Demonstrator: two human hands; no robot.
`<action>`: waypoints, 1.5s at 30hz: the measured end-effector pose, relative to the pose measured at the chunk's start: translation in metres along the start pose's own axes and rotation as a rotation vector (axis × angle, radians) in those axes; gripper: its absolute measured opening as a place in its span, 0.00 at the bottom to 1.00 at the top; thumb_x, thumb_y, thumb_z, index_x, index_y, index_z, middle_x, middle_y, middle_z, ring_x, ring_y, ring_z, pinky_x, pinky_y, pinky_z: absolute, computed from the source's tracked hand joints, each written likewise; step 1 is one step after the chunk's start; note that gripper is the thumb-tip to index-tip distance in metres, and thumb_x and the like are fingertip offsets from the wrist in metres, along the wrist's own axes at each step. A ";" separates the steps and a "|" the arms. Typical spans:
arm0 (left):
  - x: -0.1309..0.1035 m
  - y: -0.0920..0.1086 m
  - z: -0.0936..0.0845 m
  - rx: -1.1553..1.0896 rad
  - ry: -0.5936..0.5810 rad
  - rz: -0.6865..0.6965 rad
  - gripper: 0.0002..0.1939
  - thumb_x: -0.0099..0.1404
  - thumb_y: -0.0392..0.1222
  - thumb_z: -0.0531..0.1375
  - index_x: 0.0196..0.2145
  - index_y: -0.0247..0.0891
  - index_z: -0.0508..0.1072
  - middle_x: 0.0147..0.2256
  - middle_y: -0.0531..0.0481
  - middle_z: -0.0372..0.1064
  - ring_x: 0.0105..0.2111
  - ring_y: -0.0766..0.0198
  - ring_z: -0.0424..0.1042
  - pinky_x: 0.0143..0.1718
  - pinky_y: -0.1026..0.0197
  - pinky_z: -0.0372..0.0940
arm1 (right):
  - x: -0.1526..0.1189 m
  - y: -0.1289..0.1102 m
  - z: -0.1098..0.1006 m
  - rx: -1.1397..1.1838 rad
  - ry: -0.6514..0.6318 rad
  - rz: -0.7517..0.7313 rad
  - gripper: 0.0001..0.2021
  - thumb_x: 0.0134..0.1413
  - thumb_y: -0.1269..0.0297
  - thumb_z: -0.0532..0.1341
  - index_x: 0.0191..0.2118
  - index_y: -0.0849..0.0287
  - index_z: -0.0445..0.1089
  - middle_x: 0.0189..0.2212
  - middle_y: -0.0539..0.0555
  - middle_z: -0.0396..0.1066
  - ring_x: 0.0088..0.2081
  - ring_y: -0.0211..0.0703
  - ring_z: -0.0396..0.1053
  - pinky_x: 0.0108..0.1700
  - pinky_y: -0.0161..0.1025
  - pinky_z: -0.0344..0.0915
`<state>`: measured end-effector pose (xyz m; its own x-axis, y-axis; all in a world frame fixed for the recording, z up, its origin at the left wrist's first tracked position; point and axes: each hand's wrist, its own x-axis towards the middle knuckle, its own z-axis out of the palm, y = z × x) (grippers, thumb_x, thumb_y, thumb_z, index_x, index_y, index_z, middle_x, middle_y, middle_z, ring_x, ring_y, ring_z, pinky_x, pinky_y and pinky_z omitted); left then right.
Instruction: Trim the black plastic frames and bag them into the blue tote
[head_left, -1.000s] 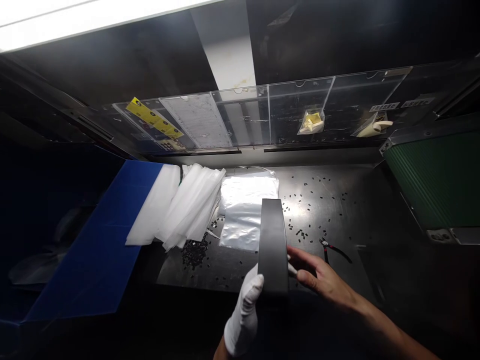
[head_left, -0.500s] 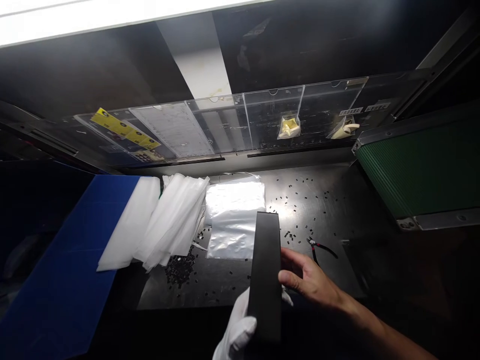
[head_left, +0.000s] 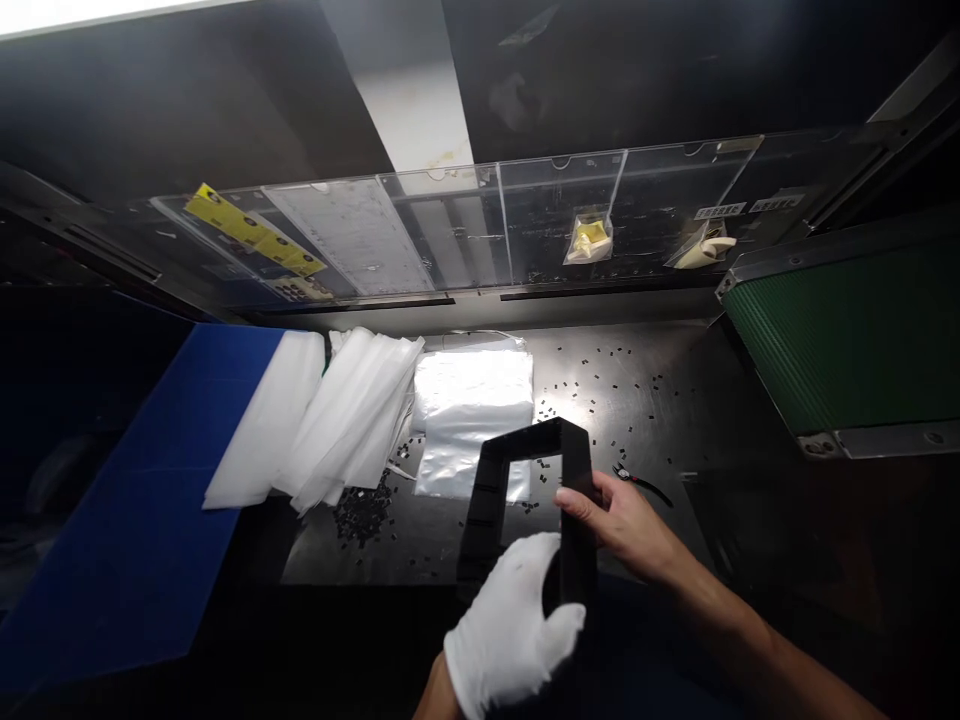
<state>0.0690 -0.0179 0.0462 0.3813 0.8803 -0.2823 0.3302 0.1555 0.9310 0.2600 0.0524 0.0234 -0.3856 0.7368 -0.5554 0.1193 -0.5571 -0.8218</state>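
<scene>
A black rectangular plastic frame (head_left: pixel 577 500) with an open middle is held up at a tilt over the front edge of the metal bench. My left hand (head_left: pixel 517 625), in a white glove, reaches into its opening and grips the near part, the thumb over the right bar. Bare, my right hand (head_left: pixel 622 520) pinches the right bar from the side, thumb on the face toward me and fingers behind. Just beyond the right hand lies a pair of cutting pliers (head_left: pixel 641 483), partly covered by it. Behind the frame is a stack of clear plastic bags (head_left: pixel 472 390).
White foam sleeves (head_left: pixel 360 420) lie left of the bags, partly on a blue panel (head_left: pixel 150 490). Small black chips (head_left: pixel 364 515) are heaped below them and scattered across the metal bench (head_left: pixel 660 350). A green ribbed conveyor belt (head_left: pixel 855 340) stands at the right.
The frame has turned from a narrow side view, so its opening now shows. My gloved left hand has come round into the opening, and my right hand now touches the right bar higher up.
</scene>
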 end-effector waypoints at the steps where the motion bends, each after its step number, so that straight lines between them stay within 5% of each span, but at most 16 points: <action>1: 0.002 0.005 0.001 0.127 -0.011 -0.018 0.18 0.64 0.47 0.63 0.50 0.40 0.75 0.47 0.42 0.76 0.47 0.46 0.73 0.53 0.46 0.65 | 0.001 0.003 -0.002 -0.010 0.006 0.058 0.28 0.57 0.39 0.67 0.50 0.59 0.74 0.46 0.60 0.79 0.47 0.57 0.79 0.41 0.46 0.78; 8: 0.009 0.020 0.010 0.485 -0.075 -0.110 0.13 0.59 0.48 0.64 0.40 0.40 0.75 0.36 0.42 0.76 0.37 0.45 0.74 0.43 0.46 0.67 | -0.006 0.029 -0.009 0.141 0.049 0.201 0.28 0.57 0.43 0.69 0.55 0.58 0.69 0.49 0.61 0.78 0.44 0.55 0.81 0.42 0.47 0.79; 12: -0.010 0.022 0.006 0.446 0.044 0.027 0.21 0.59 0.55 0.69 0.45 0.40 0.76 0.39 0.43 0.77 0.42 0.44 0.75 0.52 0.43 0.67 | -0.016 0.038 -0.009 0.234 0.131 0.164 0.26 0.56 0.47 0.70 0.53 0.58 0.68 0.50 0.62 0.79 0.43 0.54 0.81 0.42 0.45 0.78; 14: -0.028 0.018 -0.002 0.383 0.321 0.115 0.28 0.62 0.57 0.68 0.54 0.40 0.75 0.51 0.39 0.75 0.53 0.43 0.72 0.61 0.43 0.63 | -0.021 0.037 -0.011 0.281 0.154 0.154 0.25 0.57 0.48 0.70 0.53 0.58 0.69 0.51 0.61 0.79 0.45 0.55 0.81 0.43 0.44 0.78; 18: -0.057 0.000 -0.016 -0.017 1.199 0.004 0.23 0.75 0.54 0.54 0.60 0.41 0.70 0.60 0.40 0.68 0.63 0.46 0.66 0.67 0.42 0.58 | -0.029 0.028 -0.012 0.382 0.188 0.142 0.26 0.59 0.49 0.69 0.56 0.57 0.69 0.51 0.62 0.79 0.47 0.56 0.81 0.44 0.42 0.77; 20: -0.059 -0.009 -0.017 -0.329 1.352 -0.127 0.23 0.75 0.56 0.53 0.60 0.41 0.70 0.60 0.41 0.69 0.62 0.48 0.68 0.67 0.42 0.59 | -0.032 0.026 -0.011 0.453 0.199 0.140 0.27 0.59 0.48 0.68 0.58 0.57 0.69 0.50 0.62 0.80 0.46 0.57 0.81 0.44 0.44 0.77; 24: -0.047 -0.016 0.001 -0.954 1.089 -0.296 0.33 0.72 0.67 0.53 0.64 0.45 0.68 0.63 0.42 0.68 0.65 0.47 0.66 0.67 0.43 0.61 | -0.037 0.029 0.000 0.496 0.203 0.148 0.26 0.59 0.48 0.68 0.58 0.57 0.69 0.52 0.62 0.79 0.47 0.57 0.81 0.43 0.42 0.77; 28: -0.036 -0.009 0.024 -1.311 0.874 -0.349 0.37 0.69 0.69 0.56 0.63 0.39 0.72 0.60 0.37 0.72 0.63 0.40 0.68 0.64 0.39 0.64 | -0.041 0.034 0.018 0.520 0.201 0.153 0.26 0.60 0.51 0.68 0.60 0.54 0.68 0.53 0.60 0.79 0.49 0.55 0.80 0.42 0.40 0.77; 35: -0.021 -0.001 0.021 -1.545 0.801 -0.421 0.30 0.68 0.54 0.62 0.62 0.36 0.72 0.60 0.35 0.72 0.53 0.42 0.78 0.58 0.37 0.70 | -0.043 0.036 0.029 0.537 0.184 0.118 0.20 0.64 0.52 0.65 0.58 0.50 0.69 0.56 0.57 0.78 0.53 0.56 0.78 0.50 0.49 0.76; 41: -0.017 -0.005 0.007 -1.591 0.768 -0.372 0.24 0.69 0.50 0.60 0.56 0.32 0.77 0.56 0.36 0.75 0.55 0.45 0.76 0.60 0.42 0.70 | -0.045 0.035 0.014 0.393 0.135 0.086 0.22 0.63 0.46 0.65 0.58 0.50 0.71 0.61 0.58 0.73 0.58 0.60 0.74 0.61 0.56 0.69; 45: -0.017 -0.010 0.001 -1.583 0.735 -0.336 0.22 0.70 0.50 0.59 0.52 0.31 0.79 0.53 0.36 0.77 0.57 0.45 0.75 0.61 0.40 0.69 | -0.041 0.032 -0.006 0.360 0.218 -0.006 0.23 0.65 0.40 0.59 0.52 0.50 0.76 0.59 0.56 0.75 0.59 0.60 0.73 0.63 0.57 0.67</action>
<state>0.0607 -0.0346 0.0417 -0.0957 0.6538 -0.7506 -0.9323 0.2053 0.2977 0.2848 0.0065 0.0187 -0.1785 0.7827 -0.5962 -0.2250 -0.6224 -0.7497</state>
